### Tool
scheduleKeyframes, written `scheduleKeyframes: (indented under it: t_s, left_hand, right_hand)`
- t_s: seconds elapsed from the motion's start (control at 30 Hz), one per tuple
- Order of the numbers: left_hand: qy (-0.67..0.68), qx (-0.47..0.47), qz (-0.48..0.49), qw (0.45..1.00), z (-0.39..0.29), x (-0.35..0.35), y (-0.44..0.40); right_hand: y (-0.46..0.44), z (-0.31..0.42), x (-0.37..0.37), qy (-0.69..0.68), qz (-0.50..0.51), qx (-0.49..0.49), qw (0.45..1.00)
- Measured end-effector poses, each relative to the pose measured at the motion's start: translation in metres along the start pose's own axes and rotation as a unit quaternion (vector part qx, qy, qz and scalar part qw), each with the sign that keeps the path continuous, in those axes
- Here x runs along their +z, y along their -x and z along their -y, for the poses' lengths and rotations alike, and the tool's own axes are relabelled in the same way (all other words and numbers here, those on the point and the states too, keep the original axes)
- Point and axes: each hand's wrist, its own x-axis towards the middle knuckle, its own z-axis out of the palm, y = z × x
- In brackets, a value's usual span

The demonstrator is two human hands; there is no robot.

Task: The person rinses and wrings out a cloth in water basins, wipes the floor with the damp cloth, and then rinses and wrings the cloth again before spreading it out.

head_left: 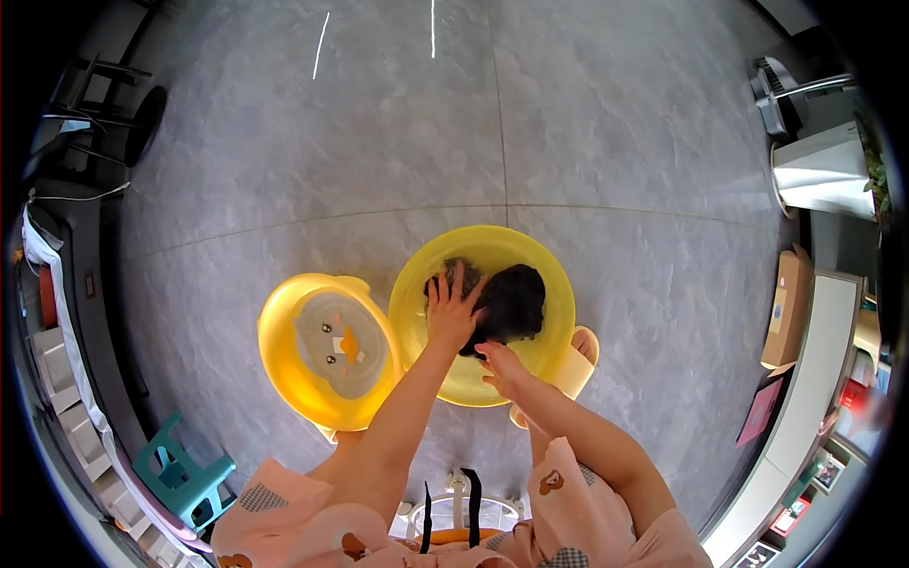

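A yellow basin stands on the floor in front of me, with water and a wet black cloth in it. My left hand lies on the cloth's left part, palm down and fingers spread. At the cloth's lower edge, the curled fingers of my right hand grip it; the fingertips are partly hidden. To the left of the basin stands a smaller yellow-orange tub with a duck face on its bottom and what looks like clear water inside.
Slippers are on my feet, right beside the basin. A teal stool stands at the lower left. Along the right side are a cardboard box and a white planter. Grey tiles cover the floor.
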Motion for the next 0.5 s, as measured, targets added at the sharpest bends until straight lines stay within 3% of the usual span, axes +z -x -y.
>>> scheduleKeyframes:
  t_s: [0.07, 0.17, 0.27, 0.3, 0.4, 0.43, 0.5]
  left_hand:
    - [-0.001, 0.003, 0.014, 1.000, -0.006, -0.018, -0.006]
    - [0.083, -0.056, -0.050, 0.994, 0.005, -0.012, -0.011]
    - [0.138, -0.223, -0.085, 0.961, 0.003, -0.004, -0.008]
    - [0.200, -0.300, -0.097, 0.928, -0.007, -0.007, -0.009]
    - [0.379, -0.343, 0.025, 0.859, -0.013, -0.018, -0.001]
    - [0.400, -0.248, -0.015, 0.882, -0.014, -0.020, 0.007]
    - [0.472, -0.173, 0.029, 0.864, -0.025, -0.055, 0.024]
  right_hand:
    - [-0.004, 0.002, -0.008, 0.045, 0.009, 0.031, 0.998]
    - [-0.014, -0.001, -0.019, 0.140, -0.046, -0.081, 0.986]
    - [-0.011, 0.013, -0.027, 0.310, -0.157, -0.325, 0.880]
    - [-0.002, 0.026, -0.023, 0.330, -0.175, -0.335, 0.865]
    - [0.000, 0.046, -0.017, 0.302, -0.205, -0.564, 0.741]
    - [0.009, 0.060, -0.015, 0.328, -0.177, -0.598, 0.710]
    - [0.011, 0.080, -0.016, 0.405, -0.020, -0.660, 0.632]
